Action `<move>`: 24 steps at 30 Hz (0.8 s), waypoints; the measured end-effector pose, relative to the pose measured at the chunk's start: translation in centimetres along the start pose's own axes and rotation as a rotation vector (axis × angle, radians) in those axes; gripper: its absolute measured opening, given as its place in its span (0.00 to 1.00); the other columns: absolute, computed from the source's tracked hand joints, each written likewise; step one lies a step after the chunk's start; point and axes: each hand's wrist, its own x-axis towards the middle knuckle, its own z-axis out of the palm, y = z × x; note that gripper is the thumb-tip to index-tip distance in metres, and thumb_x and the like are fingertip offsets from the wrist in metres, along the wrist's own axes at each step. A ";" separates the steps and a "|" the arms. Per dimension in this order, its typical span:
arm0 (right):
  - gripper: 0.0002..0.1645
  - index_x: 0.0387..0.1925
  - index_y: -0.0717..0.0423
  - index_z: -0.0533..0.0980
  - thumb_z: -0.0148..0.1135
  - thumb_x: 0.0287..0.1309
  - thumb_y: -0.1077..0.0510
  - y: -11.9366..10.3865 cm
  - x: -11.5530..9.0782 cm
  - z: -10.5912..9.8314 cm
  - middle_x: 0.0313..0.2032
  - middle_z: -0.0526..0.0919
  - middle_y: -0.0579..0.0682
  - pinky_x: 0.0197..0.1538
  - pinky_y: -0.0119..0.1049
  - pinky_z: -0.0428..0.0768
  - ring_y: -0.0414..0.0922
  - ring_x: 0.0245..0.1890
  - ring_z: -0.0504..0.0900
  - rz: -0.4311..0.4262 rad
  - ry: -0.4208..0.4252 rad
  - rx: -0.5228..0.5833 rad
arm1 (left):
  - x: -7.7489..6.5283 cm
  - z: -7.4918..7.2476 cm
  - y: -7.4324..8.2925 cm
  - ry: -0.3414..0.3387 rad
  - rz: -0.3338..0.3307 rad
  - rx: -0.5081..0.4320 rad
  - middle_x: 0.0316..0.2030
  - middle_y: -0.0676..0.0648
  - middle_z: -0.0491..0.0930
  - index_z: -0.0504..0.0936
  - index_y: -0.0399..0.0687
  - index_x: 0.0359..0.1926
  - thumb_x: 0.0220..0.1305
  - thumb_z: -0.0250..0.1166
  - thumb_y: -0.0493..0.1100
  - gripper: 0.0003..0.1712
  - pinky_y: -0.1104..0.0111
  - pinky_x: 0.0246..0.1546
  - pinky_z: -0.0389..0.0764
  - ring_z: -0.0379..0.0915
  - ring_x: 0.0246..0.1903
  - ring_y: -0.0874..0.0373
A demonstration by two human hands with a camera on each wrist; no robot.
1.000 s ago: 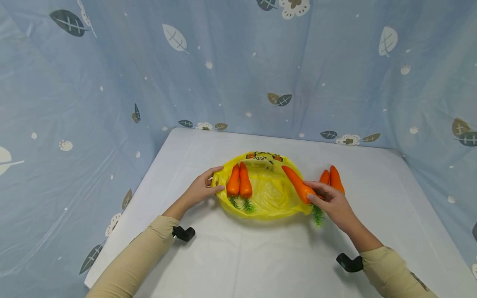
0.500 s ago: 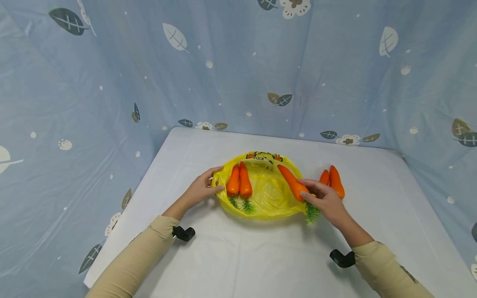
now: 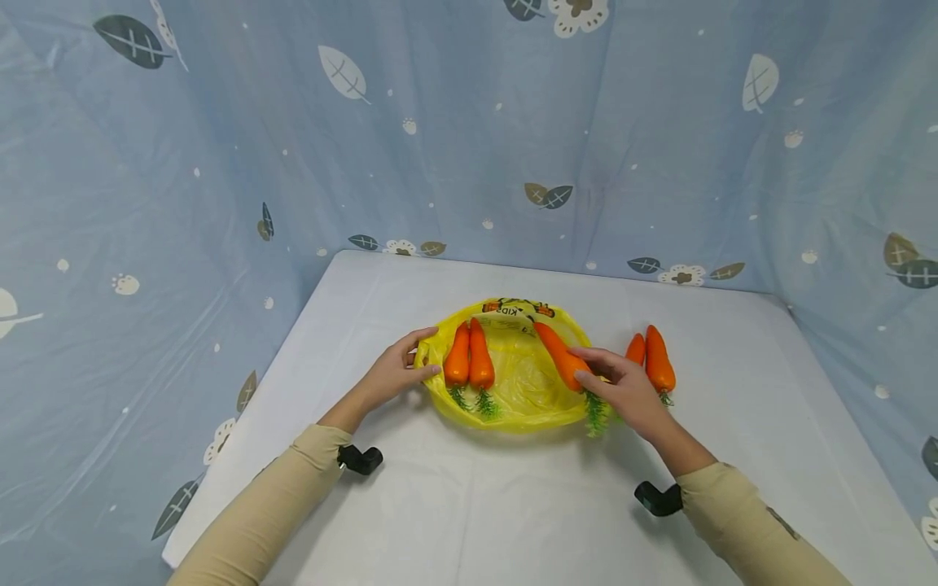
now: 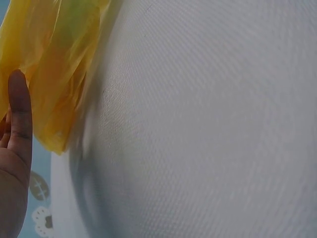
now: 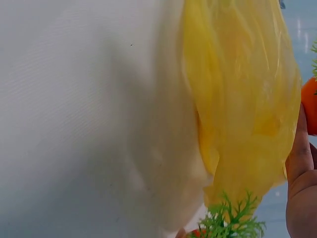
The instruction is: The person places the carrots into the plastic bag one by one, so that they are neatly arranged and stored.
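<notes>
The left hand (image 3: pixel 396 370) grips the rim of the yellow bag (image 3: pixel 523 391); just right of its fingers, two bagged carrots (image 3: pixel 480 358) already lie inside. Over the bag, a third carrot (image 3: pixel 558 356) is pinched by the right hand (image 3: pixel 632 397), with two loose carrots (image 3: pixel 659 365) beyond that hand not yet in.

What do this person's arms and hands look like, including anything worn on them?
The left sleeve and right sleeve are long and beige; the right one has a dark mark. A bent black piece sticks out by each cuff, left and right. The left hand and right hand wear no gloves. No cables show.
</notes>
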 end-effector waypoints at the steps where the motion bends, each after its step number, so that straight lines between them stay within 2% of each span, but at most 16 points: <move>1: 0.27 0.66 0.53 0.76 0.65 0.70 0.50 -0.1 0.1 0.1 0.60 0.80 0.56 0.51 0.27 0.81 0.44 0.52 0.80 0.004 -0.001 -0.004 | 0.0 0.0 0.0 0.000 -0.001 0.001 0.76 0.41 0.57 0.59 0.50 0.79 0.68 0.70 0.41 0.44 0.67 0.49 0.83 0.73 0.62 0.41; 8: 0.27 0.65 0.53 0.78 0.67 0.68 0.49 -0.5 0.8 0.6 0.59 0.81 0.55 0.49 0.29 0.82 0.50 0.51 0.80 0.012 -0.018 -0.016 | 0.1 0.1 0.2 -0.003 -0.015 -0.001 0.77 0.39 0.55 0.57 0.45 0.79 0.69 0.67 0.36 0.43 0.68 0.50 0.83 0.71 0.64 0.38; 15: 0.28 0.65 0.49 0.78 0.67 0.66 0.46 -0.7 1.7 1.1 0.57 0.82 0.53 0.47 0.31 0.82 0.52 0.51 0.79 0.030 -0.040 -0.039 | -1.0 0.4 2.9 -0.010 -0.013 -0.008 0.76 0.36 0.55 0.57 0.40 0.78 0.69 0.67 0.36 0.42 0.66 0.51 0.83 0.71 0.63 0.37; 24: 0.28 0.64 0.49 0.79 0.67 0.66 0.45 -0.8 3.0 2.3 0.55 0.83 0.51 0.47 0.33 0.82 0.50 0.49 0.79 0.011 -0.055 -0.037 | -1.1 0.5 3.1 -0.001 -0.017 -0.009 0.75 0.36 0.57 0.58 0.41 0.78 0.69 0.67 0.35 0.42 0.68 0.50 0.83 0.71 0.64 0.37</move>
